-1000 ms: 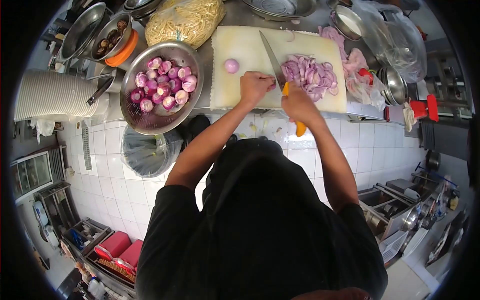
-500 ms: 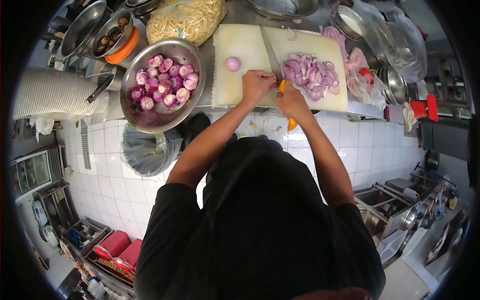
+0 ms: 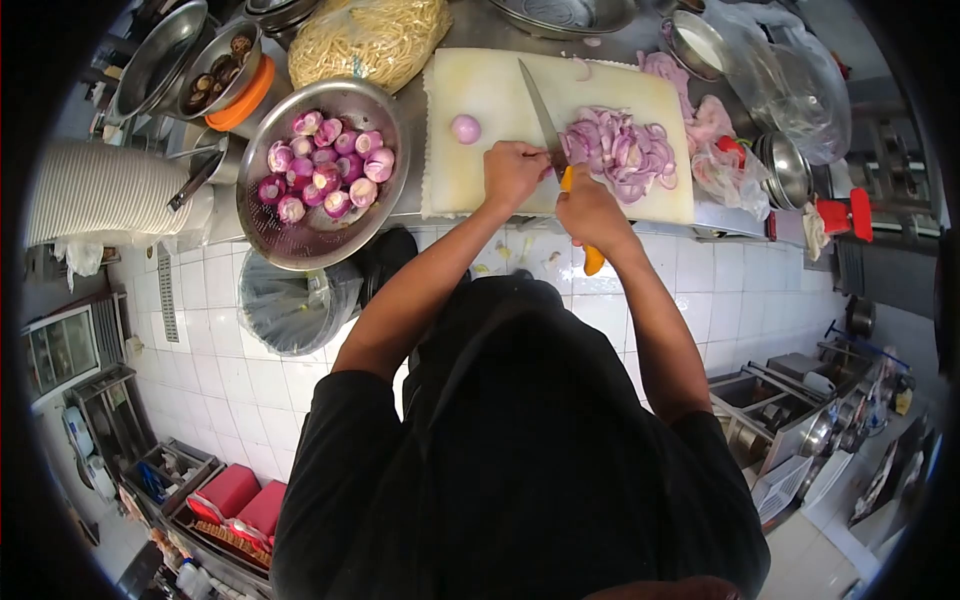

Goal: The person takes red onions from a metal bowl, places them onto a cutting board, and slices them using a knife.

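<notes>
My right hand (image 3: 590, 208) is wrapped round the yellow handle of a knife (image 3: 541, 108), whose blade points away across the white cutting board (image 3: 480, 85). Close beside the blade, my left hand (image 3: 514, 174) has its fingers bent and pressed together at a piece of red onion, mostly hidden by the fingers and only a bit of purple showing. To the right of the blade lies a heap of sliced red onion (image 3: 625, 152). One peeled onion (image 3: 465, 129) rests on the board's left part.
A perforated metal colander (image 3: 250, 190) with several peeled red onions stands left of the board. Behind it is a bag of pale noodle-like strips (image 3: 370, 45). Metal bowls (image 3: 790, 170) and plastic bags (image 3: 790, 85) crowd the right. A lined bin (image 3: 300, 305) stands on the floor below.
My right hand and the knife handle have swung slightly, the handle's end now further right. My left hand keeps its place by the blade. The whole view has shifted a little.
</notes>
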Available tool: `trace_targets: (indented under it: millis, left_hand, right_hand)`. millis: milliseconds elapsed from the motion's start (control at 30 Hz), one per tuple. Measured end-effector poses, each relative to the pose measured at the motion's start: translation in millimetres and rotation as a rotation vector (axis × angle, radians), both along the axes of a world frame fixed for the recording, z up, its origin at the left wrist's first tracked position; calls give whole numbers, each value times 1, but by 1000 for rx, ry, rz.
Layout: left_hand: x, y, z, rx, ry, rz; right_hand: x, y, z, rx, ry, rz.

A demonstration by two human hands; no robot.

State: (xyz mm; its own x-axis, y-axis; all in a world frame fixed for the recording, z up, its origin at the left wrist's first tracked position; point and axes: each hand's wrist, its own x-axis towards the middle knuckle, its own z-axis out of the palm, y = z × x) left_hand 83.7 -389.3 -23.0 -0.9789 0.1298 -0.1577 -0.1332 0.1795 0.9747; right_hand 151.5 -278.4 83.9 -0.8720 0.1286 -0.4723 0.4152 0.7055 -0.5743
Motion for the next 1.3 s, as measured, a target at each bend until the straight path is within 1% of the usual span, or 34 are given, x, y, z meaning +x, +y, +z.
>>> trace_targets:
  millis: [67,100,133,167,233,267,333,467,533,633,767,833,900,933,967,1033,1167,1300]
  left_hand:
    - [0,1,-6,56,10,11]
    - [1,0,-6,48,7,13]
    - [3,0,-6,40,6,17]
    - [1,1,-4,35,8,24]
    - [2,2,-2,80,24,19]
    - [2,1,-2,100,30,25]
    - [3,-2,4,70,11,0]
    - [1,0,-2,92,-30,2]
    - [1,-2,0,48,-5,-6]
    - [1,-2,2,-1,3,-17]
    - [1,-1,3,-9,-5,-12]
    - [0,-1,0,25,-19,-2]
    - [0,1,-2,38,-30,-10]
    - [-1,1,-1,35,-34,-12]
    - [-1,0,-1,31,-39,-10]
    - [2,-2,-2,4,-11,-20]
    - [1,-1,4,17,-15,2]
    - [0,-1,2,-20,4,-15]
  right_hand:
    - [-5,1,-25,-7,70,11]
    - [-8,4,-43,-9,104,15]
    - [-12,5,-54,31,177,9]
    - [-18,14,-60,53,192,35]
    - [-16,16,-52,83,196,83]
    - [-15,19,-46,45,135,58]
    - [-10,14,0,-35,5,20]
    - [2,8,17,-22,-54,21]
    - [5,3,24,-16,-96,16]
    - [8,0,22,-49,-59,-8]
    - [9,0,2,-15,3,-8]
    - [8,2,-18,3,74,3]
    - [1,6,-59,85,142,69]
    - [-5,5,-64,127,179,107]
    - [-11,10,-66,76,151,83]
    - [-14,13,-47,-30,82,25]
    - [-5,9,2,-35,-13,23]
    - [2,3,16,-40,-64,4]
